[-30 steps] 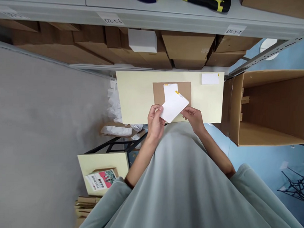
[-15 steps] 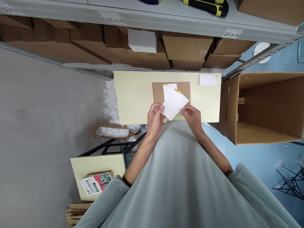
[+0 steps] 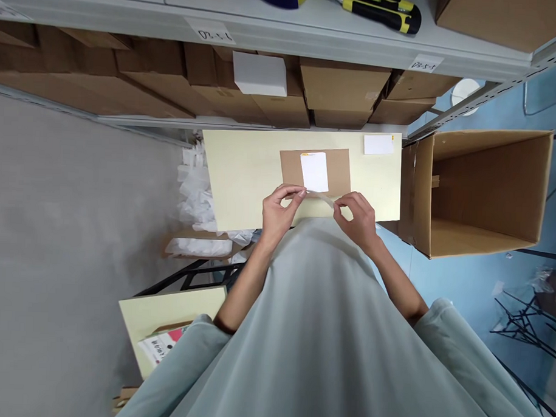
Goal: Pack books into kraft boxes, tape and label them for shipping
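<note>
My left hand (image 3: 281,211) pinches one end of a thin white card (image 3: 321,198) between thumb and fingertips. The other end is pinched in my right hand (image 3: 356,216). The card is tilted so that mostly its narrow edge shows, slightly bowed. Just beyond it, a second white card (image 3: 314,171) with a small yellow mark at its top lies on a flat brown cardboard piece (image 3: 338,168). That piece rests on the pale yellow table (image 3: 242,183) in front of me.
A white slip (image 3: 379,144) lies at the table's far right corner. Right of the table stands an open cardboard box (image 3: 488,191). Shelves behind hold brown boxes (image 3: 343,86) and a black and yellow utility knife (image 3: 382,14). White packing material (image 3: 194,190) is at the left.
The held white card has turned from lying face-up over the other card to nearly edge-on, nearer to me. Both hands have moved slightly apart. The lower card is now fully visible.
</note>
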`<control>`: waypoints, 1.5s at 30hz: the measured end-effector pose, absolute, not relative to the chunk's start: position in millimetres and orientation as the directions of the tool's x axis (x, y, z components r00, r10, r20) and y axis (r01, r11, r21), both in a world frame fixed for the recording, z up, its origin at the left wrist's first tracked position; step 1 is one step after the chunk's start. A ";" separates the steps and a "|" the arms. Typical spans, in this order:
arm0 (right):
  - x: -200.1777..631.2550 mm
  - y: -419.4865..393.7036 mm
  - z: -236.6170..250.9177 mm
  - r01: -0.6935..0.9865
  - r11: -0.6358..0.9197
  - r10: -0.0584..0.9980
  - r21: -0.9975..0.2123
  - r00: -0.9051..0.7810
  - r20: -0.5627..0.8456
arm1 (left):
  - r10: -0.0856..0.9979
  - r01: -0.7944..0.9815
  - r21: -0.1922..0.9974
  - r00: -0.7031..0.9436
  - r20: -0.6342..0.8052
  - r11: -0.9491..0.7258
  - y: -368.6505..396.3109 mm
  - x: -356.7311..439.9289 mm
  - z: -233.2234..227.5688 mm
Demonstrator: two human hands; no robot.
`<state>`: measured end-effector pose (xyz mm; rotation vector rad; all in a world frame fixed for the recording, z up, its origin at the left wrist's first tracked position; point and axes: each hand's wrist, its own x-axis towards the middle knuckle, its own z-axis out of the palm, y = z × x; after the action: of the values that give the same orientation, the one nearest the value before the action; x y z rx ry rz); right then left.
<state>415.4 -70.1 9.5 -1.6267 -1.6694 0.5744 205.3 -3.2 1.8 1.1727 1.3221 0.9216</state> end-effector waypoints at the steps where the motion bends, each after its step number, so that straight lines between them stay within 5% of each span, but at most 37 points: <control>1: 415.7 -68.2 11.1 0.652 0.100 0.981 -0.752 0.060 0.183 | 0.972 0.135 0.970 0.096 -0.215 0.201 -2.6 203.6 1.1; 18: 447.1 69.8 -69.2 0.422 -0.350 0.899 -0.836 -0.100 -0.427 | 0.872 0.438 0.865 0.291 -0.393 0.244 90.2 197.5 -99.6; 31: 447.7 82.4 -97.6 0.478 -0.366 0.892 -0.798 -0.064 -0.447 | 0.849 0.513 0.812 0.265 -0.457 0.277 103.6 201.5 -116.2; 45: 449.0 65.5 -119.1 0.579 -0.225 0.952 -0.784 -0.042 -0.304 | 0.901 0.608 0.786 0.270 -0.340 0.114 93.2 205.9 -126.3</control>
<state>449.0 65.5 -119.1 -1.8172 -1.6129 1.1783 205.9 93.2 -126.3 1.5876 1.4316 0.3864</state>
